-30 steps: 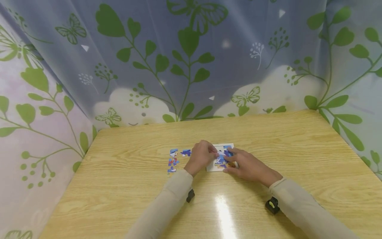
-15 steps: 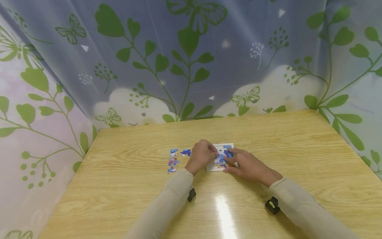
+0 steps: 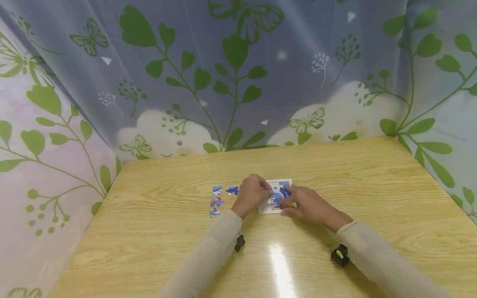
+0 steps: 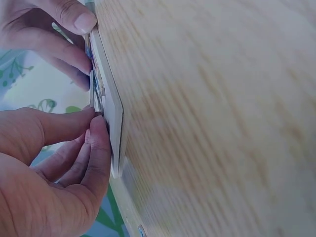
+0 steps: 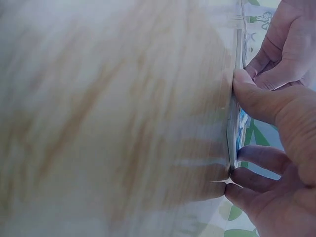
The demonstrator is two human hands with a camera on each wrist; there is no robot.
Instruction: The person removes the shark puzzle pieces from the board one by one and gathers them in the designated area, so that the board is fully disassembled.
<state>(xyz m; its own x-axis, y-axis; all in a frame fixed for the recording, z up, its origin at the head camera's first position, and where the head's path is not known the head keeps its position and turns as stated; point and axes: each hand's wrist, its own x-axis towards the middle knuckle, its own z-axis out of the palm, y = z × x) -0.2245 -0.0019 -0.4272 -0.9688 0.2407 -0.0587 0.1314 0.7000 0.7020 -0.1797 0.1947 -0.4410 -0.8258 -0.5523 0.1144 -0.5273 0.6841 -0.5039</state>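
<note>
A white-framed jigsaw tray [image 3: 263,210] lies on the table, partly filled with blue, sea-animal pieces. Over its left part is my left hand [image 3: 253,192], thumb and index fingertips together. In the left wrist view they pinch a thin puzzle piece [image 4: 92,89], held tilted at the tray surface; its picture is hidden. My right hand [image 3: 309,205] grips the tray from the right, its thumb at the near edge and its fingers spread over the laid pieces and right side. The right wrist view shows the thumb [image 5: 244,81] and fingertips [image 5: 242,175] at the tray's rim.
Left of the tray lie several loose puzzle pieces: a dark blue one [image 3: 232,190] close to my left hand, and a column with a red-patterned piece [image 3: 216,202]. The wood-grain table [image 3: 167,231] ends at a leaf-patterned curtain [image 3: 179,91] behind and at both sides.
The right hand's fingers have shifted slightly on the tray, showing more of the blue-and-white picture between the hands. The left hand stays almost where it was. Loose pieces have not moved.
</note>
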